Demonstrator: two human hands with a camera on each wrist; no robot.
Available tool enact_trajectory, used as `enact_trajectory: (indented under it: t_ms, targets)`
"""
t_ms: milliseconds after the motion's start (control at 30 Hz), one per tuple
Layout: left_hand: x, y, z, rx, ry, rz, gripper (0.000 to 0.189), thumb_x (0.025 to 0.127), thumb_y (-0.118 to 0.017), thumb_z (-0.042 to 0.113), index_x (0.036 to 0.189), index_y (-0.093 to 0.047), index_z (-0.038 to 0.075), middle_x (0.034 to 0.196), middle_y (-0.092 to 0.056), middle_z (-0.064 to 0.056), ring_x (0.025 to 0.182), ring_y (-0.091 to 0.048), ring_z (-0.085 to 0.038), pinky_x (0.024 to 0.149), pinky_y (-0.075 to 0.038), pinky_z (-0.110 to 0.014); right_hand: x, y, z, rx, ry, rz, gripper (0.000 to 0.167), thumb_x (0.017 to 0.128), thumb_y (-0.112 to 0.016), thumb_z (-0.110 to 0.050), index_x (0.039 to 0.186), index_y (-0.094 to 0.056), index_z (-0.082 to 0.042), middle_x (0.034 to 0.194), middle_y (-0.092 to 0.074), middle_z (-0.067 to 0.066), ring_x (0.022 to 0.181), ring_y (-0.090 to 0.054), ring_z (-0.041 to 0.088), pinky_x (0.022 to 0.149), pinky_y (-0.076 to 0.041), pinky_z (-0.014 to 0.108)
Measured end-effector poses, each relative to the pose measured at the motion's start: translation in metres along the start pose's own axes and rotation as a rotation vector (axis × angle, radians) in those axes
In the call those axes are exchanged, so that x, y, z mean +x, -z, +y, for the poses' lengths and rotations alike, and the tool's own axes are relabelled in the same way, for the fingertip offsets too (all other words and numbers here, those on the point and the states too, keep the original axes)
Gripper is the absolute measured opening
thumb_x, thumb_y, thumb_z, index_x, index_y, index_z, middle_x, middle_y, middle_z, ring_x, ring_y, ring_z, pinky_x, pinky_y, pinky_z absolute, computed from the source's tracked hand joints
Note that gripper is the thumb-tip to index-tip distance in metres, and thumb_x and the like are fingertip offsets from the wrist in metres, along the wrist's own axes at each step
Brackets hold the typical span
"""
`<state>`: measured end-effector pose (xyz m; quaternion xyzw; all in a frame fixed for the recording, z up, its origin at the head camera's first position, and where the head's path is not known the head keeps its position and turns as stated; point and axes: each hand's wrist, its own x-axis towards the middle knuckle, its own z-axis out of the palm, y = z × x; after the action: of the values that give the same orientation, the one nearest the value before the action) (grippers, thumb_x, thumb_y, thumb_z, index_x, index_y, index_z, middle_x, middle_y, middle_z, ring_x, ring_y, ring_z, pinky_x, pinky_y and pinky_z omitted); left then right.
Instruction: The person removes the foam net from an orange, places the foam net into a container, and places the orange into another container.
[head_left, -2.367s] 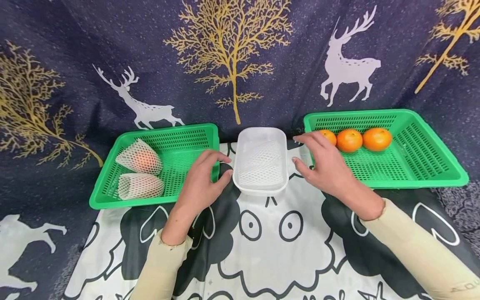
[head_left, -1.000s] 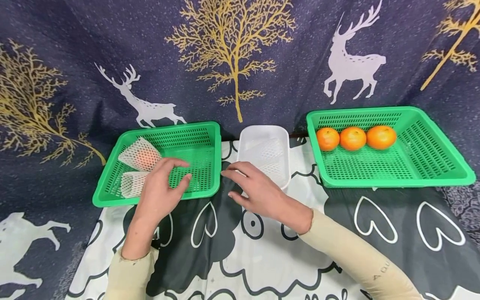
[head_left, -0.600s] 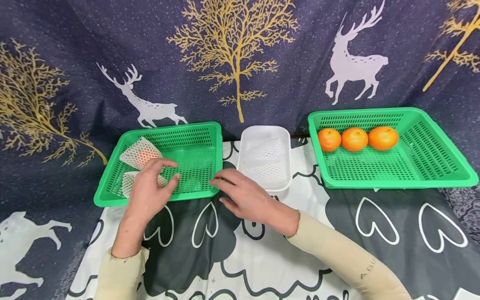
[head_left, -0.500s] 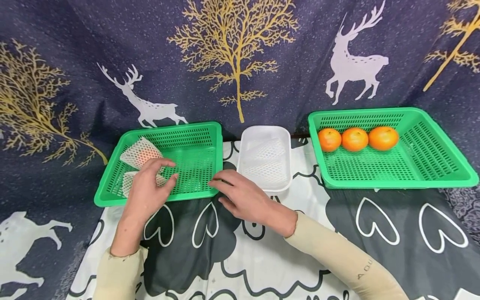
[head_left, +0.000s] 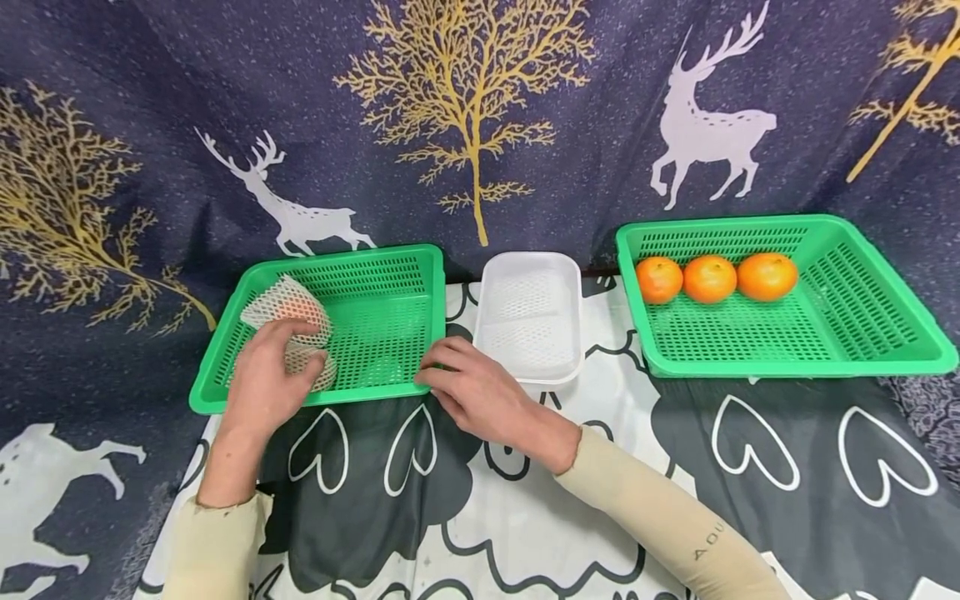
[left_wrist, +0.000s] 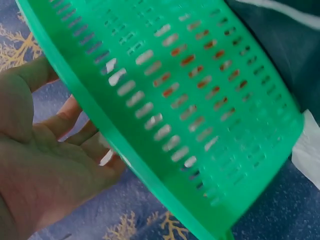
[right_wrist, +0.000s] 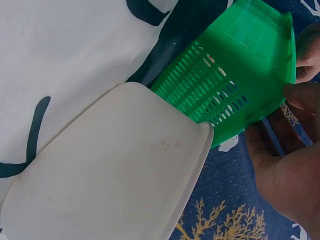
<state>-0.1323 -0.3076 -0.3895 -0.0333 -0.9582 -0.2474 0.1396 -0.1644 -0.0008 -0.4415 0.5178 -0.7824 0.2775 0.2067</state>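
Inside the left green basket (head_left: pixel 405 329) are two net-wrapped fruits; the upper fruit (head_left: pixel 291 305), reddish in a white foam net, lies behind the lower fruit (head_left: pixel 327 377). My left hand (head_left: pixel 258 375) reaches over the near rim, its fingers bent in a loose curve close over both fruits, thumb overlapping the lower one. In the left wrist view, the basket wall (left_wrist: pixel 120 135) covers most of the fruit. At the basket's near right corner, my right hand (head_left: pixel 480 392) grips the rim, with fingertips and thumb tip right at its edge in the right wrist view.
Between the baskets stands a white plastic tray (head_left: pixel 576 333) with white foam nets in it. The right green basket (head_left: pixel 787 365) holds three oranges (head_left: pixel 708 278) in a row. A dark patterned cloth (head_left: pixel 405 200) hangs behind the table.
Both hands have moved left from beside the white tray. The left hand has come down over the net-wrapped fruits, which have shifted slightly. The right hand has reached the left basket's rim.
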Motion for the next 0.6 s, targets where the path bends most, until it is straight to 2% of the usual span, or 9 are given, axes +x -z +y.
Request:
enact_trajectory:
  t_ms: [133,300,467,600]
  targets:
    - [0.001,0.007,-0.007,0.010,0.016,-0.027,0.038,0.099,-0.071,0.013,0.135,-0.065,0.001,0.148,-0.051,-0.030,0.136,-0.047,-0.053,0.105,-0.039,-0.071,0.000,0.000,0.000,0.001,-0.009,0.000,0.024,0.096,-0.067,0.005,0.112,-0.078,-0.011,0.118,-0.069,0.003,0.121,-0.059,0.024,0.114,-0.041,0.029]
    - [0.004,0.011,-0.017,0.064,0.050,-0.076,0.048,0.100,-0.072,0.021,0.141,-0.059,0.000,0.152,-0.045,-0.034,0.137,-0.043,-0.057,0.104,-0.037,-0.075,-0.001,0.000,0.001,0.012,-0.023,0.001,0.024,0.096,-0.068,0.004,0.112,-0.078,-0.012,0.118,-0.069,0.003,0.122,-0.058,0.024,0.114,-0.041,0.029]
    - [0.005,0.014,-0.025,0.120,0.069,-0.126,0.063,0.099,-0.075,0.028,0.147,-0.051,-0.005,0.149,-0.042,-0.039,0.136,-0.040,-0.058,0.105,-0.033,-0.076,-0.001,0.000,0.001,0.025,-0.035,-0.001,0.024,0.096,-0.068,0.003,0.111,-0.079,-0.012,0.118,-0.069,0.002,0.121,-0.059,0.024,0.114,-0.041,0.029]
    - [0.004,0.016,-0.028,0.140,0.114,-0.176,0.071,0.099,-0.075,0.031,0.151,-0.045,-0.007,0.147,-0.039,-0.041,0.132,-0.040,-0.059,0.101,-0.033,-0.076,0.000,0.001,0.001,0.041,-0.037,-0.004,0.024,0.097,-0.067,0.004,0.112,-0.079,-0.011,0.117,-0.069,0.003,0.120,-0.059,0.024,0.114,-0.041,0.030]
